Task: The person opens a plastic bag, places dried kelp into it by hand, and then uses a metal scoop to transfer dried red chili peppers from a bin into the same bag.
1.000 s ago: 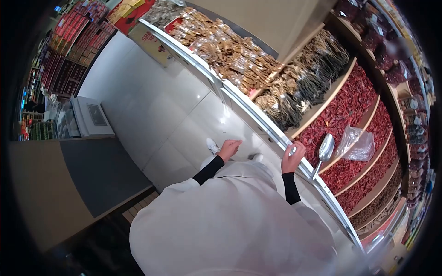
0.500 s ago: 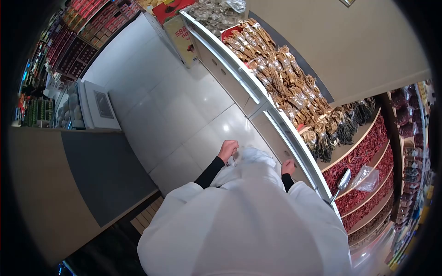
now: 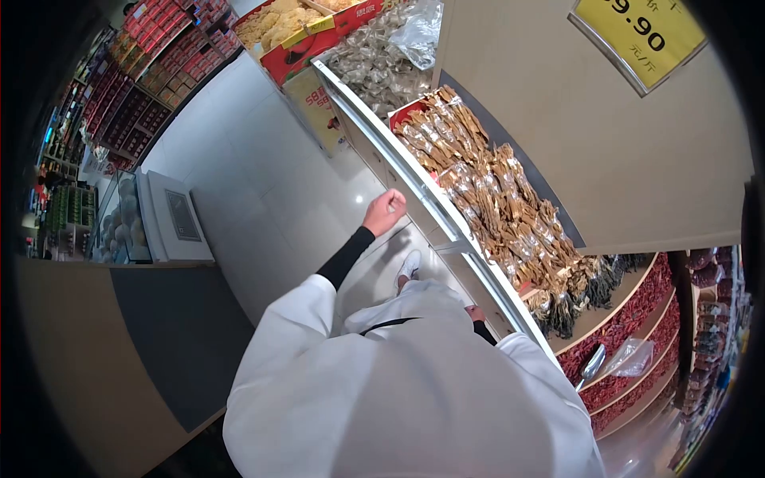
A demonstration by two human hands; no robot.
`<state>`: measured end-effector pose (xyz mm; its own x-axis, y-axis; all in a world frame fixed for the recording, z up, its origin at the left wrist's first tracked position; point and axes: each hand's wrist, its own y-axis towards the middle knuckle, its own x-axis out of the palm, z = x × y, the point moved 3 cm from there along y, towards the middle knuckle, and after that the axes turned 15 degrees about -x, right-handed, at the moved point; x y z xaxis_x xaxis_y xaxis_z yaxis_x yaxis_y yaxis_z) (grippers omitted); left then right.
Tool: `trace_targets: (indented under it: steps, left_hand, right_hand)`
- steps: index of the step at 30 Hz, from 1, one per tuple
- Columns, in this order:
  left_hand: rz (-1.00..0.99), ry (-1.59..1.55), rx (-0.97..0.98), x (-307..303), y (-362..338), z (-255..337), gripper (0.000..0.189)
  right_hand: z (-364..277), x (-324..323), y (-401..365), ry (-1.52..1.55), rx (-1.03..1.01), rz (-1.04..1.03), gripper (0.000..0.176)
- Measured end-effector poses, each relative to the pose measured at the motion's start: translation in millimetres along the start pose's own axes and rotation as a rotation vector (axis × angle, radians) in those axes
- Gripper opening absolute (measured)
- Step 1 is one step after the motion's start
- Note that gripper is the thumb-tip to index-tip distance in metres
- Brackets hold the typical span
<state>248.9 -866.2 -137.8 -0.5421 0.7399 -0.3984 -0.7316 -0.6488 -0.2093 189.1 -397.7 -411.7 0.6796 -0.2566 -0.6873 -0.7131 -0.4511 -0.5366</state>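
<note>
My left hand point(image 3: 385, 212) is raised in front of me over the floor, close to the edge of the long display counter point(image 3: 430, 185). Its fingers are curled in, and nothing shows in them. Low at my right side, my right hand point(image 3: 474, 313) is beside the counter's front panel. My clothing and sleeve partly cover it, so its fingers cannot be made out. Bundles of dried brown goods in clear wrap point(image 3: 478, 191) lie on the counter, nearest to my left hand. Darker dried strands point(image 3: 586, 291) lie at their near end.
To the right, curved tiers hold dark red dried goods point(image 3: 610, 325), with a metal scoop point(image 3: 591, 365) and a clear plastic bag point(image 3: 633, 356). A yellow price sign point(image 3: 637, 36) hangs above. A white cabinet point(image 3: 179, 215) stands left beside the tiled floor point(image 3: 263, 179).
My left hand has risen forward towards the counter edge. My right hand has dropped back beside me. A white shoe now shows below, and the counter and shelves sit lower in view.
</note>
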Motion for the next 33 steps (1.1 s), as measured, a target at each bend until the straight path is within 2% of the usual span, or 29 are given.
trace_targets:
  steps: [2,6,8,10,12,13,14,16,18,20,23,24,26,27,28,30,33]
  left_hand:
    - [0.056,0.216,0.209,-27,63,29,0.031]
    - [0.2,0.651,0.389,-68,175,90,0.045]
    - [0.224,0.814,0.451,-82,227,113,0.051]
    - [0.275,0.936,0.509,-86,276,136,0.049]
    - [0.344,1.051,0.547,-84,324,156,0.048]
    - [0.375,1.081,0.529,-84,345,168,0.047]
    - [0.403,1.106,0.514,-82,365,180,0.046]
    - [0.454,1.153,0.513,-76,406,189,0.044]
    - [0.391,1.198,0.452,-65,431,191,0.041]
    - [0.348,1.203,0.444,-55,437,192,0.043]
    - [0.505,0.872,0.506,-63,450,187,0.041]
    - [0.504,0.865,0.504,-72,448,189,0.041]
    - [0.667,0.654,0.363,-104,444,187,0.038]
    - [0.73,0.583,0.381,-122,436,187,0.037]
    - [0.794,0.514,0.399,-140,423,184,0.035]
    - [0.909,0.352,0.523,-168,385,168,0.03]
    - [0.805,0.214,0.637,-177,297,159,0.028]
  right_hand:
    - [-14,-3,31,0.012,0.008,0.018,0.03]
    - [-42,3,68,-0.053,-0.043,-0.039,0.03]
    - [-53,-1,70,0.049,-0.157,0.197,0.029]
    - [-43,13,84,-0.014,-0.15,0.26,0.027]
    - [-17,36,86,0.085,0.043,0.263,0.025]
    - [-28,26,68,0.211,0.166,0.303,0.022]
    - [-29,26,55,0.201,0.191,0.372,0.021]
    - [-28,36,26,0.372,0.276,0.494,0.022]
    - [-41,48,-18,0.438,0.357,0.521,0.023]
    - [-60,66,-50,0.527,0.464,0.516,0.023]
    - [-58,128,-96,0.714,0.568,0.463,0.023]
    - [-68,139,-112,0.737,0.626,0.413,0.023]
    - [-94,157,-143,0.91,0.736,0.403,0.026]
    - [-104,164,-157,0.935,0.751,0.386,0.027]
    - [-124,157,-168,0.981,0.773,0.375,0.027]
    - [-136,164,-186,0.877,0.797,0.41,0.027]
    - [-150,166,-207,0.906,0.862,0.461,0.029]
